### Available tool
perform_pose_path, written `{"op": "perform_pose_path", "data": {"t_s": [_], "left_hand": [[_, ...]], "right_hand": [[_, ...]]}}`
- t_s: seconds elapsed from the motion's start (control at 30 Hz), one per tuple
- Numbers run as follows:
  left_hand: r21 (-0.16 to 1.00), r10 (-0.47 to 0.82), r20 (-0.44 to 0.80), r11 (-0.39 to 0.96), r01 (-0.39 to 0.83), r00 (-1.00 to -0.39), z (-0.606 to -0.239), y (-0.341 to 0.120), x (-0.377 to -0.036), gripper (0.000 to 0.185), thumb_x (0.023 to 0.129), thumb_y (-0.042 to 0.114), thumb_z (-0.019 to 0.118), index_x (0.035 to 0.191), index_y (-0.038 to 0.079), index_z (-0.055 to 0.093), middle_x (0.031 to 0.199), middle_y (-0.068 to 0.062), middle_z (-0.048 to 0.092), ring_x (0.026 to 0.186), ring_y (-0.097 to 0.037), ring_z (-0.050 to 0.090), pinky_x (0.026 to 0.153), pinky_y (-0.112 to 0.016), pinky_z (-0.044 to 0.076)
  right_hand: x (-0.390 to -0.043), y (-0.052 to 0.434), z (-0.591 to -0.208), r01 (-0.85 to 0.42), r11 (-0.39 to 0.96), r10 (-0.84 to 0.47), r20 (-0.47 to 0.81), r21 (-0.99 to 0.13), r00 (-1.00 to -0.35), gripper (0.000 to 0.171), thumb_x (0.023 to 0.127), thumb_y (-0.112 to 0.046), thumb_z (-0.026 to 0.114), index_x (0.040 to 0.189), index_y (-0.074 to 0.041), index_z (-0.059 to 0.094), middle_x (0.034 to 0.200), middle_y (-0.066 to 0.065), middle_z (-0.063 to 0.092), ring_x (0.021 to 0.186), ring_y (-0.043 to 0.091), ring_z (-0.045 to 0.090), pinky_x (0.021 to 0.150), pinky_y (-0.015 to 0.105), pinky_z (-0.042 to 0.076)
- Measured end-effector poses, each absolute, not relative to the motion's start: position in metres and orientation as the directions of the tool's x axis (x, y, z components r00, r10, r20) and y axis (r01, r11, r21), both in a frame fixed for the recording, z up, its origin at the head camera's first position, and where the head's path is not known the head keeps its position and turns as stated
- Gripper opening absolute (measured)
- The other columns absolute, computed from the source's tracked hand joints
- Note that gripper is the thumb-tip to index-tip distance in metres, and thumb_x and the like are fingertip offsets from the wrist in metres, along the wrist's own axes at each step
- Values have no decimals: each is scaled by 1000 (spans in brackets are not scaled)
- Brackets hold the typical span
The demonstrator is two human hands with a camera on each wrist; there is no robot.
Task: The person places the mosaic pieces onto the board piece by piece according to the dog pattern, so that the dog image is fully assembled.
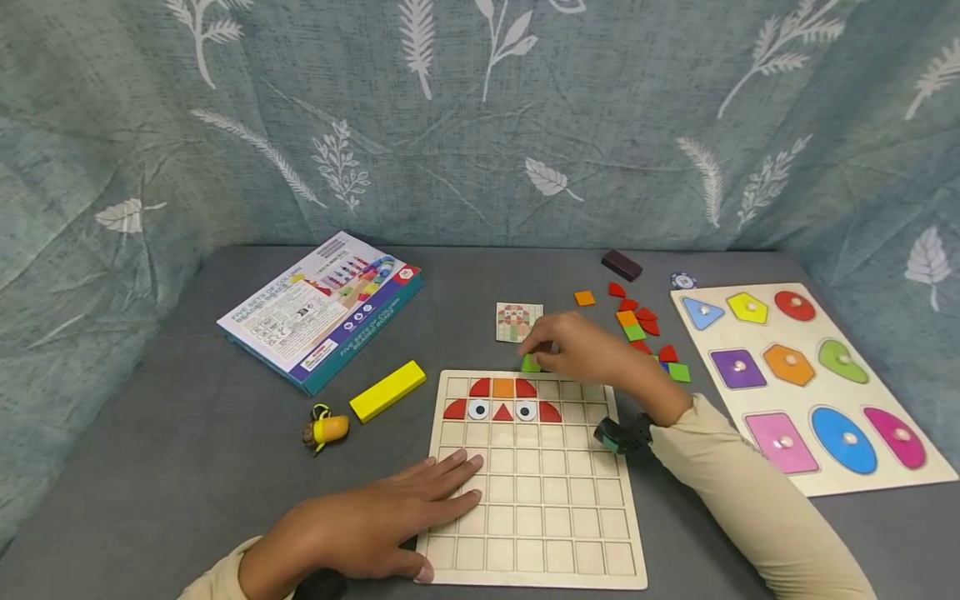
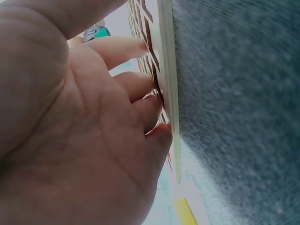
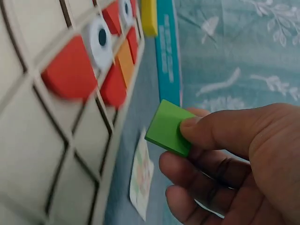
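A wooden grid board [image 1: 555, 533] lies at the front of the grey table, with red, orange and eye tiles [image 1: 502, 400] set in its top rows. My right hand [image 1: 577, 350] pinches a green square tile [image 1: 531, 363] [image 3: 166, 127] just above the board's top edge [image 3: 124, 93]. A small pattern card [image 1: 518, 322] [image 3: 140, 180] lies behind it. My left hand [image 1: 390, 517] rests flat with straight fingers [image 2: 140, 47] on the board's front left corner [image 2: 168, 70].
Loose coloured tiles [image 1: 637, 325] lie right of the card. A shape puzzle board [image 1: 810, 383] sits at the right. A boxed game [image 1: 322, 308], a yellow block [image 1: 387, 390] and a small yellow toy [image 1: 326, 429] lie at the left. A dark block [image 1: 621, 265] is at the back.
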State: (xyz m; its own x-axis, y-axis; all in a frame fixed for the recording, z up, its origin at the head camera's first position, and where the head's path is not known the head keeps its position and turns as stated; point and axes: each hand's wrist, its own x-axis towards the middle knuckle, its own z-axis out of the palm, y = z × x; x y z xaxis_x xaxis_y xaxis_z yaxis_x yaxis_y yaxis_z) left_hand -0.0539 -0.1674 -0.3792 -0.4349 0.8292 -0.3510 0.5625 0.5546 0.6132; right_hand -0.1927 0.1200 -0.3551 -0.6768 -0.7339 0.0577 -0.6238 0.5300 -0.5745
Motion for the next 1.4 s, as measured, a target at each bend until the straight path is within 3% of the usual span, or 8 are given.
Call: {"op": "perform_pose_path", "data": {"t_s": [0.17,0.33,0.73,1.03,1.4], "left_hand": [[605,829,-350,555,571,-436,-378,-169,-53,80,88,30,72,154,19,29,163,2,2,148,-21,0,116,-48,11],[607,852,-312,519,602,-420,-378,-169,-55,80,88,29,72,154,17,29,163,0,3,148,-22,0,117,-46,9],[613,847,-314,526,590,-429,-378,-170,-57,81,86,29,74,154,17,31,163,1,3,148,-20,1,117,-47,11],[636,872,-268,479,605,-408,-382,-171,-58,82,87,32,72,154,16,28,163,-2,2,148,-22,1,118,-43,8],[650,875,-279,475,593,-395,-382,-171,-57,81,88,33,71,154,15,28,163,-3,1,148,-22,1,118,-42,7]], "right_hand": [[-187,96,-353,-650,471,-784,55,-596,-618,20,92,1,60,106,-1,74,94,2,65,66,10,51,61,25,45],[-184,78,-354,-653,473,-805,12,-591,-593,20,93,-1,61,108,-5,74,95,-1,65,73,9,53,68,24,47],[-175,52,-363,-696,425,-860,-18,-579,-510,21,93,-2,61,110,-5,73,94,-1,64,77,9,54,71,21,48],[-168,37,-365,-694,408,-871,-27,-593,-490,17,92,-1,62,104,-6,72,90,-2,66,74,7,55,70,20,47],[-159,31,-367,-646,456,-846,-71,-612,-529,13,89,-1,64,97,-6,73,82,-4,67,71,6,58,67,19,48]]}}
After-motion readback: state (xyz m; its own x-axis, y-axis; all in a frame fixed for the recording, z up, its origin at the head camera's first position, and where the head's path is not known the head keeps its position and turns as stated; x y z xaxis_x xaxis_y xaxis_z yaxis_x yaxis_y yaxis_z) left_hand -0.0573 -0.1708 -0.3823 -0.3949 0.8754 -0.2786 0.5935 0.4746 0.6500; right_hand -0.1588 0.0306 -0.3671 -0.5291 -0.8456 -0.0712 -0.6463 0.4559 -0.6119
